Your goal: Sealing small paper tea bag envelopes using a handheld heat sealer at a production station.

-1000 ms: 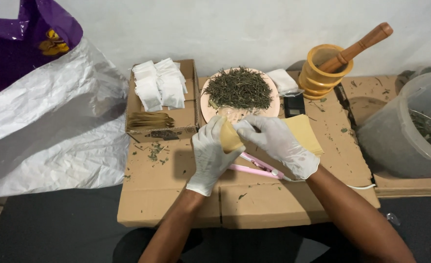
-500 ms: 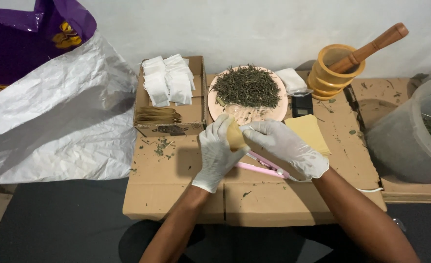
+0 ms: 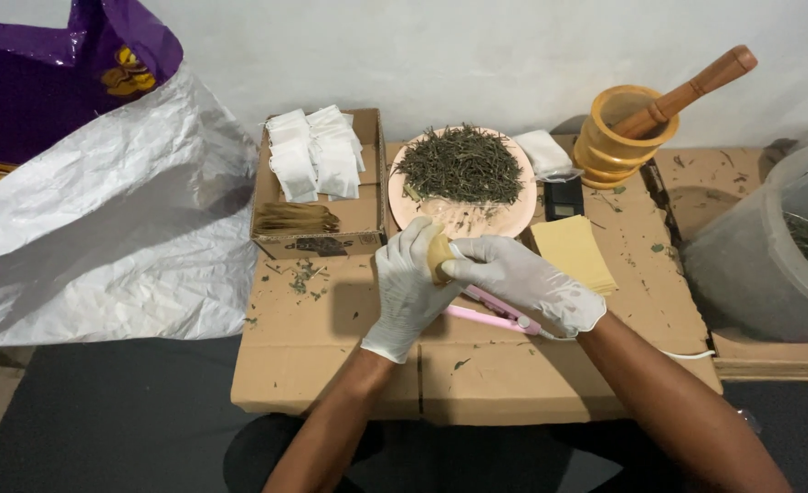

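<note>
Both my hands wear white gloves and meet over a cardboard work surface [image 3: 331, 365]. My left hand [image 3: 404, 290] grips a small tan paper pouch [image 3: 438, 255], and my right hand [image 3: 522, 278] pinches the same pouch at its top edge. Just behind the hands sits a pink plate [image 3: 463, 217] piled with dried green leaves [image 3: 459, 164]. A pink heat-sealing tool [image 3: 491, 315] lies on the cardboard under my right hand. A stack of tan pouches [image 3: 573, 251] rests to the right of the hands.
An open cardboard box [image 3: 320, 233] at the left holds white filter bags [image 3: 315, 155]. A wooden mortar and pestle [image 3: 623, 132] stands back right, a small black scale [image 3: 564, 196] beside the plate, a clear plastic tub [image 3: 778, 246] far right, a large white sack [image 3: 102, 219] left.
My right hand has slid leftwards onto the pouch, and both hands have closed more tightly around it. The camera view shifted slightly.
</note>
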